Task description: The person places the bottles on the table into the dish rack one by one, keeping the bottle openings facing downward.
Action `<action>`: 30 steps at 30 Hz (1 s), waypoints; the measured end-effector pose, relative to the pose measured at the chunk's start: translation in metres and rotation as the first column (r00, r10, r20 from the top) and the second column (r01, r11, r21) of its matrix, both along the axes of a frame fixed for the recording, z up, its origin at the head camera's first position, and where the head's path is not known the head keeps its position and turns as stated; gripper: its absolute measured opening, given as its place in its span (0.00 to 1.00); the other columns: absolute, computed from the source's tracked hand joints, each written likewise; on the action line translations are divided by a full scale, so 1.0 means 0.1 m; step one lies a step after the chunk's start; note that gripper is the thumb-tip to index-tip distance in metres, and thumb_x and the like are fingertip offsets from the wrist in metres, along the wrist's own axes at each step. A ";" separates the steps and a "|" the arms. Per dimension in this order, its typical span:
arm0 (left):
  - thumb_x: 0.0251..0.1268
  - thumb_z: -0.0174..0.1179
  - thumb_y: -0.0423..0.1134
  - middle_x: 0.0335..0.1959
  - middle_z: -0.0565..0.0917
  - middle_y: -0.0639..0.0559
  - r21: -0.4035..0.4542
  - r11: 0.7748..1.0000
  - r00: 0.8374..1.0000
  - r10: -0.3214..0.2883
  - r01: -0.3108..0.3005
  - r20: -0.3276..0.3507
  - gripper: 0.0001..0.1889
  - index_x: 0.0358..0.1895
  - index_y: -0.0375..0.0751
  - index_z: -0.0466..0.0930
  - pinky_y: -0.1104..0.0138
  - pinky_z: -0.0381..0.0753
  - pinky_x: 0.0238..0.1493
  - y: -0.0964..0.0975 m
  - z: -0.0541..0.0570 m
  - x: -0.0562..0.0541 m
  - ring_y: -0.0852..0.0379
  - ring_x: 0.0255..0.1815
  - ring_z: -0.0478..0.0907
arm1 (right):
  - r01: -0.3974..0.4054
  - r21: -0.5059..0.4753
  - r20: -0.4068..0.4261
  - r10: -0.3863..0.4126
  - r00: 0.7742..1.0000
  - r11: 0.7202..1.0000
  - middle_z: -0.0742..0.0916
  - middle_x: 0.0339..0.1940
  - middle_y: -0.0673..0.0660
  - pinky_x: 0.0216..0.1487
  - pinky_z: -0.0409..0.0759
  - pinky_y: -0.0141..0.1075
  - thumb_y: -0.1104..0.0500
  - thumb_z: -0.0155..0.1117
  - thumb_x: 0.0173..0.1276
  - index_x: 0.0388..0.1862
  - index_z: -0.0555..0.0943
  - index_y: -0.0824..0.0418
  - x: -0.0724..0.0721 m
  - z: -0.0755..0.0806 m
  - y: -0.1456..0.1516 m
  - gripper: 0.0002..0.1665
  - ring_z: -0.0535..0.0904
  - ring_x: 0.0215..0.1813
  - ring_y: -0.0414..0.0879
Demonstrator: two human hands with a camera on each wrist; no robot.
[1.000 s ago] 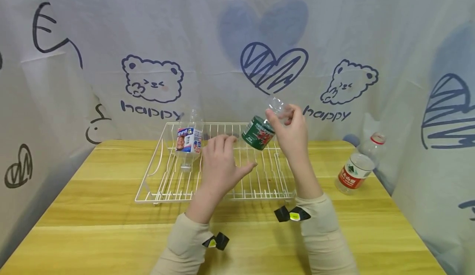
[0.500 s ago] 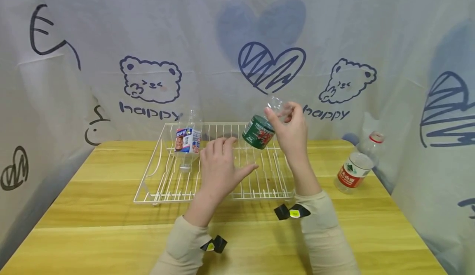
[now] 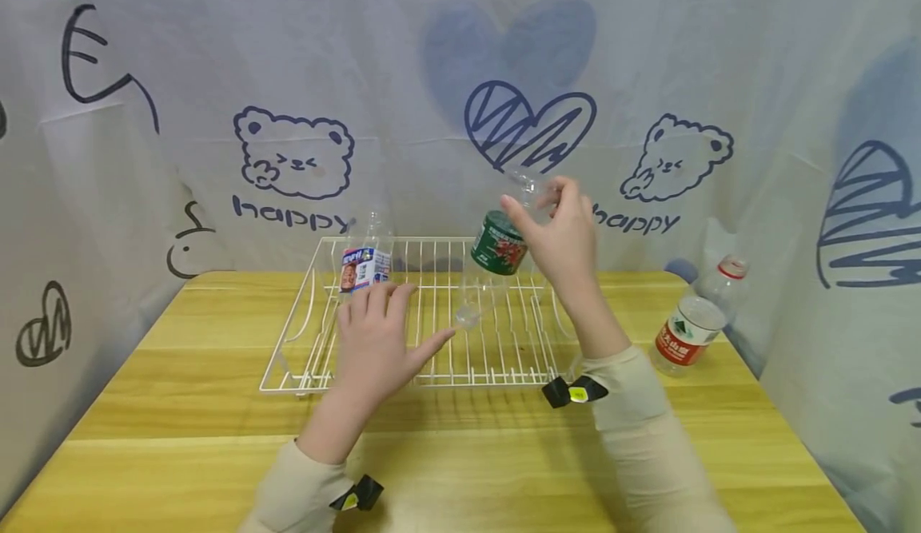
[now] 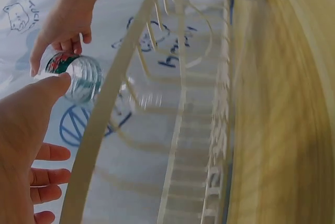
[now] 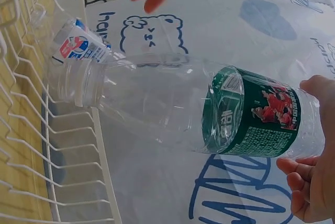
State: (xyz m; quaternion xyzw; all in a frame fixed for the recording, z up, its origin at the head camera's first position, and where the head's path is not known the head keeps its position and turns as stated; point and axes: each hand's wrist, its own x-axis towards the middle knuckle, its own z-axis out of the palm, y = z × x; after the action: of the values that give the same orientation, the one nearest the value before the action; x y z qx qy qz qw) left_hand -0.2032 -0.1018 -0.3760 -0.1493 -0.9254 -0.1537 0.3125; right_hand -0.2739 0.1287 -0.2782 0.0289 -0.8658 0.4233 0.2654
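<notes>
My right hand (image 3: 564, 237) grips a clear plastic bottle with a green label (image 3: 500, 243) by its base end. The bottle is tilted, neck down, over the right half of a white wire dish rack (image 3: 302, 391). In the right wrist view the bottle neck (image 5: 81, 82) is close to the rack wires; contact cannot be told. My left hand (image 3: 381, 349) is held over the rack's left half with fingers spread, holding nothing. Behind it a clear bottle with a blue and white label (image 3: 365, 266) stands neck down in the rack, its lower part hidden by the hand.
A clear bottle with a red and white label and red neck ring (image 3: 682, 340) stands tilted at the table's right side. The rack sits on a wooden table (image 3: 180, 421). A printed cloth (image 3: 403, 77) hangs behind and at both sides.
My left hand has moved left and slightly nearer, away from the green-label bottle, uncovering its neck. My right hand has lifted a little and tipped the bottle more upright, neck still down.
</notes>
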 end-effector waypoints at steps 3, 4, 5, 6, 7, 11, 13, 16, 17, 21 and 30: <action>0.55 0.44 0.81 0.53 0.76 0.42 -0.015 1.000 1.000 0.010 -0.010 -0.029 0.46 0.60 0.43 0.73 0.50 0.68 0.50 -0.17 -0.04 0.03 0.42 0.54 0.69 | 0.002 0.052 0.020 -0.003 1.000 0.999 0.78 0.48 0.58 0.48 0.73 0.45 0.26 0.61 0.56 0.59 0.68 0.61 -0.03 0.04 -0.05 0.48 0.70 0.49 0.52; 0.55 0.39 0.82 0.52 0.76 0.41 -0.018 1.000 0.999 0.013 -0.014 -0.040 0.48 0.60 0.43 0.73 0.50 0.68 0.49 -0.23 -0.05 0.04 0.41 0.53 0.69 | 0.004 0.073 0.023 -0.005 1.000 0.997 0.78 0.48 0.58 0.47 0.73 0.45 0.26 0.61 0.56 0.59 0.68 0.61 -0.04 0.05 -0.07 0.48 0.70 0.49 0.52; 0.54 0.34 0.83 0.52 0.76 0.41 -0.019 1.000 0.999 0.018 -0.019 -0.048 0.49 0.60 0.44 0.74 0.50 0.67 0.48 -0.28 -0.06 0.05 0.41 0.53 0.70 | 0.004 0.092 0.027 -0.007 1.000 0.996 0.78 0.48 0.57 0.47 0.73 0.45 0.25 0.61 0.56 0.59 0.68 0.60 -0.05 0.05 -0.09 0.47 0.70 0.49 0.52; 0.54 0.30 0.84 0.52 0.76 0.40 -0.020 0.999 0.999 0.026 -0.027 -0.047 0.51 0.59 0.44 0.74 0.50 0.67 0.49 -0.34 -0.07 0.06 0.40 0.53 0.70 | 0.003 0.110 0.025 -0.005 1.000 0.994 0.78 0.48 0.57 0.46 0.72 0.44 0.25 0.61 0.56 0.59 0.68 0.60 -0.06 0.05 -0.10 0.47 0.70 0.49 0.52; 0.53 0.27 0.84 0.52 0.76 0.40 -0.022 0.999 0.998 0.033 -0.034 -0.045 0.51 0.59 0.44 0.74 0.50 0.67 0.49 -0.39 -0.09 0.07 0.40 0.53 0.69 | 0.000 0.123 0.019 -0.003 1.000 0.992 0.78 0.47 0.57 0.45 0.72 0.44 0.25 0.61 0.56 0.59 0.68 0.59 -0.08 0.05 -0.12 0.47 0.70 0.48 0.52; 0.53 0.47 0.80 0.54 0.75 0.40 -0.033 0.998 0.998 0.055 -0.056 -0.015 0.45 0.59 0.45 0.73 0.49 0.65 0.49 -0.64 -0.13 0.10 0.39 0.54 0.68 | -0.014 0.165 0.009 0.012 1.000 0.986 0.79 0.44 0.55 0.44 0.71 0.43 0.25 0.61 0.56 0.60 0.68 0.59 -0.15 0.05 -0.20 0.48 0.70 0.46 0.51; 0.51 0.57 0.74 0.55 0.75 0.40 -0.044 0.997 0.998 0.067 -0.066 0.012 0.41 0.59 0.44 0.72 0.48 0.64 0.49 -0.77 -0.14 0.11 0.39 0.56 0.67 | -0.020 0.179 0.015 0.017 1.000 0.984 0.79 0.43 0.55 0.44 0.71 0.42 0.25 0.62 0.55 0.61 0.69 0.58 -0.18 0.05 -0.24 0.48 0.70 0.45 0.51; 0.51 0.62 0.68 0.57 0.74 0.40 -0.048 0.995 0.992 0.095 -0.092 0.078 0.39 0.60 0.44 0.72 0.46 0.63 0.51 -0.93 -0.12 0.11 0.38 0.59 0.66 | -0.031 0.207 0.041 0.023 0.999 0.978 0.78 0.43 0.56 0.42 0.71 0.41 0.24 0.62 0.55 0.62 0.68 0.58 -0.23 0.07 -0.31 0.49 0.70 0.44 0.51; 0.53 0.61 0.69 0.59 0.74 0.39 -0.052 0.994 0.989 0.105 -0.100 0.104 0.39 0.61 0.44 0.72 0.45 0.63 0.52 -0.97 -0.11 0.10 0.37 0.60 0.66 | -0.035 0.217 0.048 0.026 0.999 0.976 0.78 0.42 0.57 0.41 0.71 0.41 0.24 0.62 0.55 0.61 0.68 0.58 -0.25 0.08 -0.33 0.49 0.70 0.44 0.51; 0.60 0.52 0.71 0.64 0.71 0.38 -0.068 0.990 0.965 0.138 -0.126 0.224 0.39 0.65 0.45 0.69 0.40 0.60 0.57 -1.13 -0.08 0.07 0.35 0.65 0.62 | -0.057 0.246 0.072 0.040 0.997 0.968 0.78 0.42 0.57 0.40 0.71 0.41 0.24 0.61 0.55 0.61 0.69 0.59 -0.32 0.10 -0.42 0.49 0.70 0.43 0.50; 0.65 0.41 0.74 0.77 0.56 0.36 -0.098 0.992 0.894 0.110 -0.074 0.435 0.46 0.75 0.42 0.57 0.29 0.44 0.69 -1.28 -0.07 0.03 0.33 0.78 0.47 | -0.076 0.300 0.117 0.043 0.992 0.951 0.80 0.43 0.54 0.44 0.76 0.43 0.24 0.61 0.56 0.65 0.69 0.59 -0.46 0.10 -0.63 0.51 0.73 0.46 0.51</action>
State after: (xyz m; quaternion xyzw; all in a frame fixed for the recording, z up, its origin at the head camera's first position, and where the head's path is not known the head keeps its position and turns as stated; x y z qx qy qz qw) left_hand -0.2003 -0.2298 -0.3833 -0.0789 -0.9834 -0.1317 0.0963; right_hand -0.3200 0.0658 -0.2683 0.0722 -0.9325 0.2939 0.1970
